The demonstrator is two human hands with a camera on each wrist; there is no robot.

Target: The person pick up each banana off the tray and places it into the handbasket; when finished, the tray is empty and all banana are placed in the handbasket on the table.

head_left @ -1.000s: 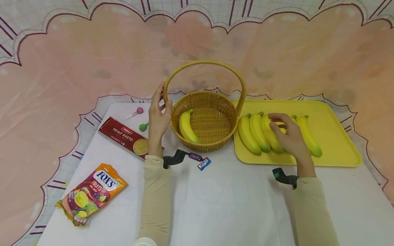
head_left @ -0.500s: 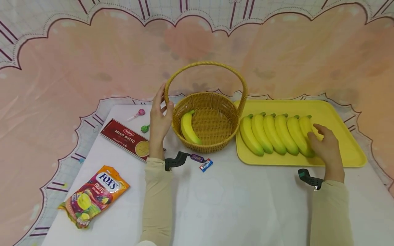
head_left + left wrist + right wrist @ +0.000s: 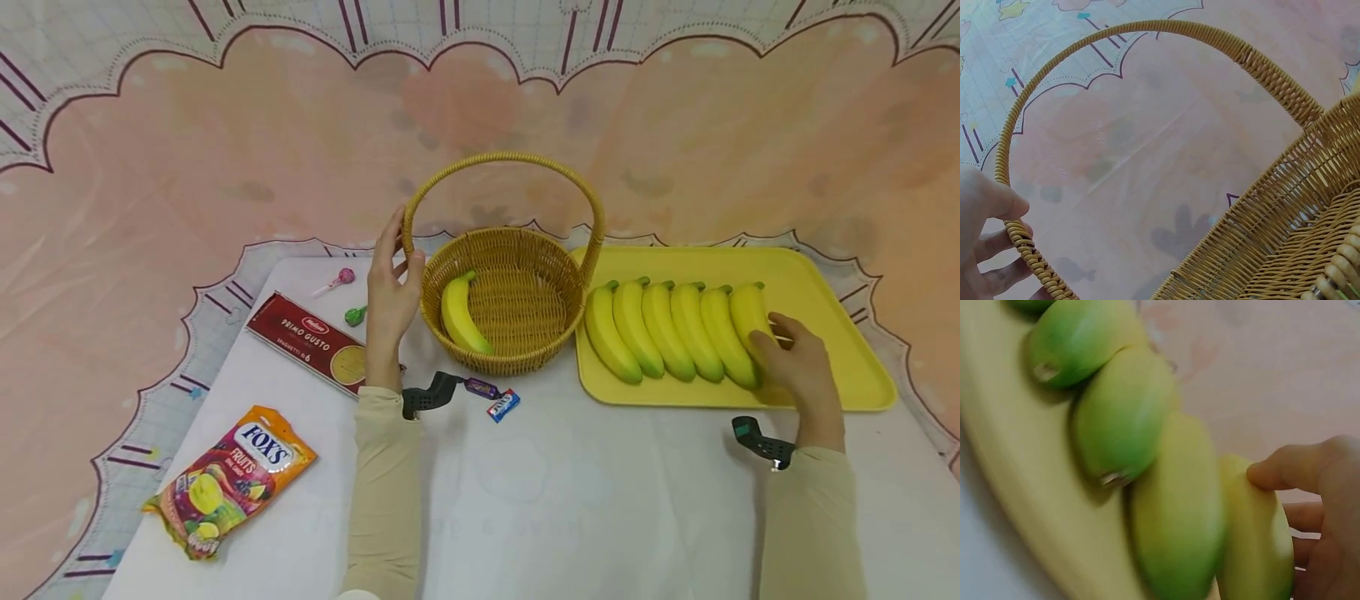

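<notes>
My left hand (image 3: 393, 304) holds the side of the wicker basket's handle (image 3: 504, 157), thumb on one side and fingers on the other, as the left wrist view shows. Inside the wicker basket (image 3: 555, 329) one banana (image 3: 459, 315) lies against the left wall. To the right, several yellow bananas with green tips (image 3: 678, 332) lie side by side on a yellow tray (image 3: 832, 350). My right hand (image 3: 806, 362) grips the rightmost banana (image 3: 748, 312). In the right wrist view its thumb presses that banana (image 3: 1250, 540) while the fingers curl behind it, partly hidden.
Left of the basket lie a red spaghetti pack (image 3: 307, 337), a pink lollipop (image 3: 345, 276) and a green one (image 3: 356, 316). A candy bag (image 3: 232, 483) is nearer the front left. Two small wrapped sweets (image 3: 491, 396) lie before the basket on the white table (image 3: 600, 500).
My right hand has moved right, from over the middle of the banana row to its right end, and its fingers have come round the last banana. My left hand stays at the basket handle.
</notes>
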